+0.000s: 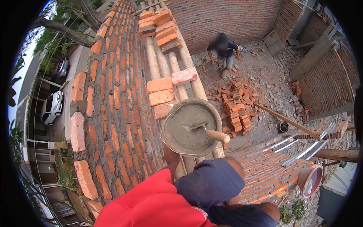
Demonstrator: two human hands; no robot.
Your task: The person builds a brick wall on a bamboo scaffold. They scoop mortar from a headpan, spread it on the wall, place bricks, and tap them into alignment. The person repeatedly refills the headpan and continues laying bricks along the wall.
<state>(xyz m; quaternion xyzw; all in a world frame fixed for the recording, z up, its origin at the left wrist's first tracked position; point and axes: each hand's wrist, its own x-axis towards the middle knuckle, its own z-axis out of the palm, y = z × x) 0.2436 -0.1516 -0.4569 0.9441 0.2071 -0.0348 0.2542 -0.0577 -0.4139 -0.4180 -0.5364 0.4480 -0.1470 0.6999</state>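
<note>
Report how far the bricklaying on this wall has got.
Done: many mortared courses of the brick wall stand. In hand: a mortar pan holding a trowel sits on the bamboo scaffold; hands aren't visible. Left: the top edge steps unevenly, loose bricks wait.

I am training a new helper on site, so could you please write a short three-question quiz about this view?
1. True or false: the trowel lies in the pan of mortar.
2. What carries the loose bricks beside the brick wall? A) a wheelbarrow B) bamboo poles C) a steel table
3. What is the person on the ground bending toward?

Key
1. True; its wooden handle sticks out over the rim.
2. B
3. A round pan on the ground; neither of the wearer's own hands can be seen.
</note>
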